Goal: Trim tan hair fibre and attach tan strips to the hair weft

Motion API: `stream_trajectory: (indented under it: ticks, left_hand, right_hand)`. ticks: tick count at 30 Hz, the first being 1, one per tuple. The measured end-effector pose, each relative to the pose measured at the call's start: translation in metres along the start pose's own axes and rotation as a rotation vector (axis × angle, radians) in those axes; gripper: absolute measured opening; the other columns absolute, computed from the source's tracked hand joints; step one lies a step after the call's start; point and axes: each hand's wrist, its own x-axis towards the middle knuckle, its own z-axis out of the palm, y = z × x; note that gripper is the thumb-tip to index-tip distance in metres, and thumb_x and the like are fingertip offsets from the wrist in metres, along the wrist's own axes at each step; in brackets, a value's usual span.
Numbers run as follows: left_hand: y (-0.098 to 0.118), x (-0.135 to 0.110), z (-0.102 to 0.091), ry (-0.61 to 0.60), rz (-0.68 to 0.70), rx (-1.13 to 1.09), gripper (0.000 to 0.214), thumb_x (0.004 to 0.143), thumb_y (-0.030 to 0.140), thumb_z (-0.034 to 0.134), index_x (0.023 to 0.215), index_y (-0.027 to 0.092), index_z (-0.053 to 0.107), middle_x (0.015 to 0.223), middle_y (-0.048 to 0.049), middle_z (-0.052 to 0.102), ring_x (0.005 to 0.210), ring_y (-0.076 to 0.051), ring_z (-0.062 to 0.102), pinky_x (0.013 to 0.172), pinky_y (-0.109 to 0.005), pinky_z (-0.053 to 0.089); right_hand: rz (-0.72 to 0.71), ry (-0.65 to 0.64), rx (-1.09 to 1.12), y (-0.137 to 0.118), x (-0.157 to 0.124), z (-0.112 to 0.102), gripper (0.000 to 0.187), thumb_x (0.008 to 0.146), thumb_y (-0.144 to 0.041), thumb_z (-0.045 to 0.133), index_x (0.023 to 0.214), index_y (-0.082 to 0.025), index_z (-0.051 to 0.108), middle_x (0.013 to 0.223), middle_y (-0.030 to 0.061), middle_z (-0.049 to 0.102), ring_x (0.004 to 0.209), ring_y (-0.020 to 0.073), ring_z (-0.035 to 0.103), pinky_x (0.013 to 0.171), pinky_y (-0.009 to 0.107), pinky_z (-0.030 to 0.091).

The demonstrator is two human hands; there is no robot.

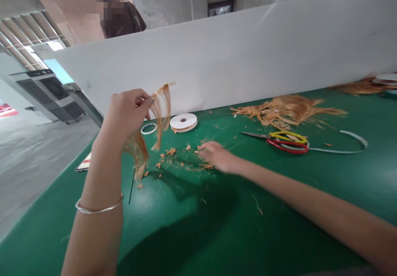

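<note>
Raised above the green table (198, 226), my left hand (128, 110) pinches a strip of reddish-blond hair (163, 106), whose strands hang down in separate locks. My right hand (218, 156) is low over the tabletop, at a scatter of hair clippings and small orange scraps (170, 152). Its fingers are curled together and slightly blurred, and I cannot make out what is in them. Just behind the clippings lie a white spool (183, 122) with orange tape and a thin white ring roll (149, 128).
Scissors (288, 141) with yellow and red handles lie right of centre, by a pale curled strip (353, 150). Behind them is a heap of hair (285, 110). A white partition (217, 65) closes off the back, with a person (122, 19) beyond. A phone (83, 163) rests at the left edge.
</note>
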Motion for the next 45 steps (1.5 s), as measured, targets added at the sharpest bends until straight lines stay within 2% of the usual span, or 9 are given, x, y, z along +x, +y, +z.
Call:
stream_trajectory:
  ticks: [4, 8, 11, 17, 24, 28, 37, 40, 45]
  left_hand:
    - [0.005, -0.004, -0.014, 0.11, 0.007, 0.028, 0.018, 0.083, 0.034, 0.051, 0.074, 0.022, 0.062, 0.053, 0.0029, 0.059, 0.05, -0.012, 0.049, 0.055, -0.027, 0.037]
    - [0.0, -0.016, -0.039, 0.227, -0.003, 0.012, 0.017, 0.081, 0.032, 0.053, 0.081, 0.019, 0.064, 0.054, 0.0029, 0.059, 0.05, -0.01, 0.049, 0.056, -0.025, 0.039]
    - [-0.003, -0.028, -0.056, 0.293, -0.003, -0.009, 0.019, 0.081, 0.034, 0.055, 0.087, 0.019, 0.065, 0.057, 0.0023, 0.059, 0.05, -0.01, 0.05, 0.053, -0.025, 0.039]
    - [-0.002, -0.04, -0.063, 0.378, 0.008, -0.043, 0.022, 0.08, 0.032, 0.056, 0.088, 0.016, 0.067, 0.055, 0.0039, 0.055, 0.045, -0.006, 0.048, 0.047, -0.019, 0.036]
    - [0.006, -0.026, -0.036, 0.057, 0.078, -0.016, 0.014, 0.079, 0.027, 0.056, 0.075, 0.019, 0.067, 0.047, 0.0062, 0.056, 0.038, -0.004, 0.039, 0.044, -0.02, 0.029]
    - [0.012, -0.026, -0.03, -0.033, 0.104, -0.008, 0.016, 0.08, 0.029, 0.055, 0.075, 0.019, 0.067, 0.047, 0.0061, 0.056, 0.04, -0.005, 0.041, 0.047, -0.021, 0.031]
    - [0.02, -0.03, -0.037, -0.035, 0.152, -0.038, 0.017, 0.081, 0.032, 0.053, 0.075, 0.021, 0.065, 0.046, 0.0072, 0.056, 0.037, -0.004, 0.04, 0.043, -0.019, 0.031]
    - [0.023, -0.035, -0.042, -0.046, 0.177, -0.033, 0.018, 0.081, 0.033, 0.053, 0.074, 0.022, 0.065, 0.047, 0.0076, 0.056, 0.036, -0.003, 0.039, 0.042, -0.018, 0.03]
    - [0.024, -0.048, -0.054, -0.037, 0.147, -0.063, 0.016, 0.08, 0.032, 0.054, 0.075, 0.022, 0.066, 0.046, 0.0073, 0.054, 0.034, -0.003, 0.037, 0.037, -0.017, 0.027]
  right_hand:
    - [-0.321, -0.245, -0.539, -0.027, 0.039, 0.117, 0.069, 0.075, -0.066, 0.054, 0.129, -0.023, 0.053, 0.151, 0.0096, 0.025, 0.141, 0.0359, 0.002, 0.107, 0.064, -0.006]
    - [-0.298, -0.352, -0.777, -0.028, 0.082, 0.153, 0.078, 0.078, -0.075, 0.032, 0.143, -0.031, 0.034, 0.154, 0.0052, 0.013, 0.14, 0.0388, -0.006, 0.099, 0.072, -0.007]
    - [-0.147, -0.27, -0.834, -0.004, 0.098, 0.117, 0.073, 0.082, -0.073, 0.026, 0.145, -0.038, 0.025, 0.154, -0.0003, 0.013, 0.141, 0.0342, 0.002, 0.106, 0.063, -0.008]
    - [0.22, -0.098, -0.998, 0.067, 0.058, -0.022, 0.069, 0.089, -0.062, 0.014, 0.148, -0.027, 0.02, 0.154, 0.0067, 0.009, 0.141, 0.0333, 0.006, 0.107, 0.064, 0.004]
    - [0.469, -0.092, -1.139, 0.062, 0.017, -0.132, 0.046, 0.087, -0.035, 0.042, 0.128, -0.02, 0.057, 0.131, 0.0133, 0.054, 0.124, 0.0357, 0.045, 0.099, 0.061, 0.031]
    - [0.38, -0.141, -1.12, 0.024, 0.0, -0.117, 0.043, 0.087, -0.022, 0.039, 0.125, -0.018, 0.06, 0.123, 0.0124, 0.061, 0.108, 0.0286, 0.059, 0.087, 0.043, 0.047]
    - [-0.601, -0.462, -0.761, -0.014, -0.082, 0.071, 0.063, 0.09, -0.059, 0.031, 0.143, -0.025, 0.035, 0.151, 0.0046, 0.025, 0.142, 0.0217, 0.014, 0.115, 0.047, 0.007]
    - [-0.481, -0.412, -0.803, 0.011, -0.059, 0.051, 0.067, 0.09, -0.062, 0.025, 0.145, -0.023, 0.031, 0.152, 0.006, 0.023, 0.142, 0.0247, 0.011, 0.112, 0.054, 0.003]
    - [0.007, -0.122, -1.045, 0.068, -0.01, -0.052, 0.06, 0.089, -0.055, 0.03, 0.142, -0.027, 0.036, 0.151, 0.0028, 0.026, 0.141, 0.0267, 0.012, 0.112, 0.055, 0.002]
